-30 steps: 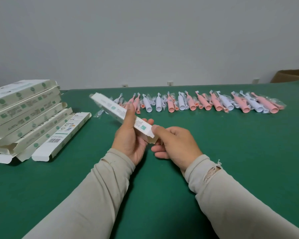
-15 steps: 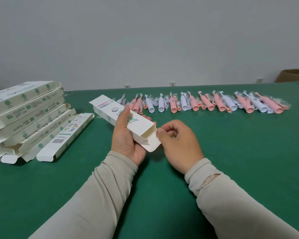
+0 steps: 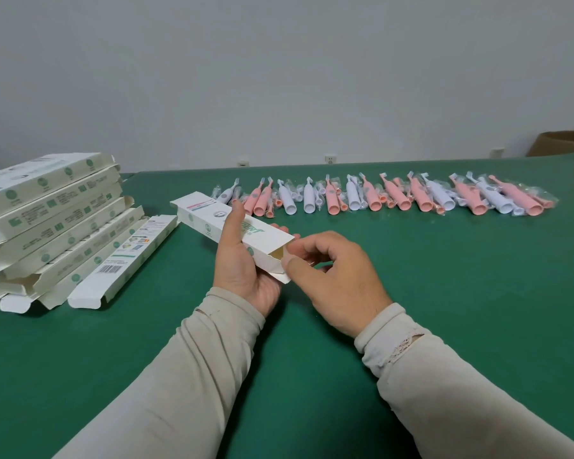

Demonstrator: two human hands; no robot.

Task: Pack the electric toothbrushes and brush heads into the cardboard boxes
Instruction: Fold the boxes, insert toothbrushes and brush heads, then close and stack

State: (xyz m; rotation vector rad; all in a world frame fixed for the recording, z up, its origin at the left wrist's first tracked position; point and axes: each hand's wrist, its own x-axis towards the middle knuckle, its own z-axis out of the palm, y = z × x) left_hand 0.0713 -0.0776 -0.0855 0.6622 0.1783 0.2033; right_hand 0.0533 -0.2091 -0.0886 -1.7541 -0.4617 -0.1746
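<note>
Nearest the camera, two arms in beige sleeves reach in over the green felt-covered counter [image 3: 312,376]. The left hand [image 3: 242,263] has its grip wrapped around a long white cardboard box with green print [image 3: 232,228], thumb laid along the top face and fingers curled underneath, holding it slanted just above the counter. The box's near end gapes open, right at the grip. There the right hand [image 3: 338,276] comes in, fingers curled, thumb and forefinger pinching the white end flap at the box's open mouth.

Left of the grip, well apart, a stack of flattened white cardboard boxes with green dots [image 3: 47,223] leans in tiers on the counter, and one more flat white carton with a barcode [image 3: 126,260] lies against its right side.

Beyond the grip, a long row of pink and white electric toothbrushes in clear plastic wrap [image 3: 388,198] stretches across the counter toward the right, small brush heads tucked among them. Farther still, a brown cardboard carton [image 3: 564,144] sits at the far right edge, before the pale grey wall [image 3: 279,77] with white sockets low down.
</note>
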